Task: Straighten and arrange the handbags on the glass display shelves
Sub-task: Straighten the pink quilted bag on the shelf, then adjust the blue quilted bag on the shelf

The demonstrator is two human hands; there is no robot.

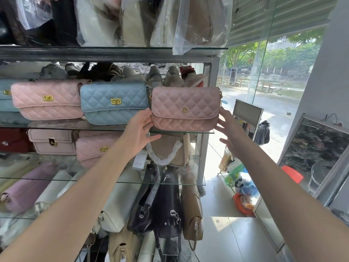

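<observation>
A pink quilted handbag with a gold D clasp (185, 108) stands upright at the right end of a glass shelf (205, 132). My left hand (142, 129) touches its left side with fingers spread. My right hand (227, 129) rests against its right side, fingers apart. To its left stand a blue quilted handbag (114, 103) and a lighter pink quilted handbag (47, 100), both with gold turn locks. One shelf down sit a pale pink boxy bag (52, 141), another pink quilted bag (94, 148) and a beige bag with a wrapped handle (170, 150).
Bags in plastic wrap (198, 21) crowd the top shelf. Black and tan bags (166, 205) stand on the lower shelves, with white and lilac ones at the left. A metal shelf post (215, 87) marks the right end. Beyond it are a glass shopfront, floor clutter (241, 188) and a framed mirror (317, 154).
</observation>
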